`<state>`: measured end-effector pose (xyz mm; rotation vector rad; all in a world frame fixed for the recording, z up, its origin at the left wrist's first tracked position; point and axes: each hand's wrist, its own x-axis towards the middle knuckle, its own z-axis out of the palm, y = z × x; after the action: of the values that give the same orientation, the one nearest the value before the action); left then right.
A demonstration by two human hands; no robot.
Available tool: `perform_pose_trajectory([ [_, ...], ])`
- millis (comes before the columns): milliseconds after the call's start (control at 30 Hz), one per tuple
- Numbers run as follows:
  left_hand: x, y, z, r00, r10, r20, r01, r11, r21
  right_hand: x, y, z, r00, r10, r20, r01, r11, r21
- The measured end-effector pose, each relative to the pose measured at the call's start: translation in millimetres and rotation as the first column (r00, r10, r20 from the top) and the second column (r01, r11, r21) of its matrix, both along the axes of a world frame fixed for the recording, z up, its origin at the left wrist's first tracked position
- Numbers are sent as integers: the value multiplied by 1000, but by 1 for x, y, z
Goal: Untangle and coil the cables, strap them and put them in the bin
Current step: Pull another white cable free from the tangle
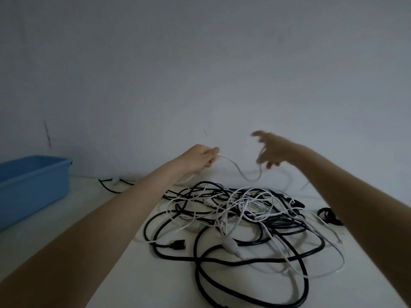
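A tangle of black and white cables [240, 218] lies on the white table [106, 274] in front of me. My left hand [200, 160] is raised above the heap's far left side and grips a thin white cable [235, 168]. That cable sags in a loop across to my right hand [270, 150], which is blurred, held up with fingers spread, the cable running over or through its fingers. A black plug end [178, 245] lies at the heap's near left.
A blue plastic bin [33, 183] stands at the far left of the table. A small black cable piece [111, 185] lies by the wall behind it. Black straps or a coil [329, 215] sit at the right, partly hidden by my right forearm.
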<state>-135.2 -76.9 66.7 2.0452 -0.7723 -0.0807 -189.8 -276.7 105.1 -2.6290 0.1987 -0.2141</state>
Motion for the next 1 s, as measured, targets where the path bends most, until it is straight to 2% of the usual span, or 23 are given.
perform_pose_trajectory([
  [33,-3,-10,2,999,-28,-17,28,999,-25,1,18,-5,983,135,-127,-141,989,-43],
  [100,-7,-22,4,998,-54,-26,53,998,-39,1,46,-10,907,279,-316,-273,960,64],
  [167,-5,-18,4,999,-50,-22,49,998,-39,-4,57,-6,881,391,-267,-320,907,273],
  [233,-1,-11,0,997,-63,-52,59,996,-65,-7,56,-1,897,424,-122,-354,856,377],
  [333,-3,-12,-8,991,-76,-114,64,992,-109,-6,60,-2,936,344,-75,-323,924,204],
  [400,-4,-17,-9,994,-74,-83,67,994,-82,-3,57,0,955,291,-61,-277,945,171],
  [433,-3,-16,-8,998,-60,-14,60,998,-31,1,48,4,973,228,25,-227,945,237],
  [467,0,-12,-10,995,-40,86,36,998,47,5,33,9,984,84,159,-139,917,375],
  [500,4,-5,-12,983,-22,184,-3,991,136,7,13,17,948,-135,287,-55,820,569],
  [533,8,4,-16,968,-7,252,-46,978,204,6,-10,25,850,-380,365,-19,670,742],
  [567,13,15,-21,960,13,281,-84,966,245,5,-32,31,745,-550,377,-26,541,840],
  [600,16,26,-25,959,41,279,-116,959,259,3,-48,34,689,-617,381,-11,516,856],
  [633,20,35,-28,963,74,261,-140,960,244,1,-55,35,692,-614,379,79,587,806],
  [667,23,40,-27,966,102,239,-152,967,206,1,-55,33,753,-559,348,193,693,694],
  [700,24,40,-24,970,112,216,-147,977,152,3,-49,27,860,-428,276,242,820,518],
  [733,23,35,-18,973,110,205,-135,985,111,2,-35,19,960,-250,128,195,921,338],
  [767,21,26,-9,972,95,213,-117,988,97,0,-16,12,995,-85,-60,97,966,238],
  [800,17,15,0,970,69,234,-96,990,105,-2,6,8,978,56,-201,-16,980,199],
  [833,11,3,9,967,36,251,-66,992,111,-1,25,6,952,175,-251,-125,972,201],
  [900,-1,-12,25,964,-19,264,-7,995,95,2,54,11,929,346,-130,-298,909,291],
  [933,-3,-15,32,963,-22,270,1,997,77,1,62,17,928,369,-48,-333,881,335],
  [1000,-2,-9,40,964,-1,266,-8,999,34,0,64,29,954,287,88,-298,871,392],
])
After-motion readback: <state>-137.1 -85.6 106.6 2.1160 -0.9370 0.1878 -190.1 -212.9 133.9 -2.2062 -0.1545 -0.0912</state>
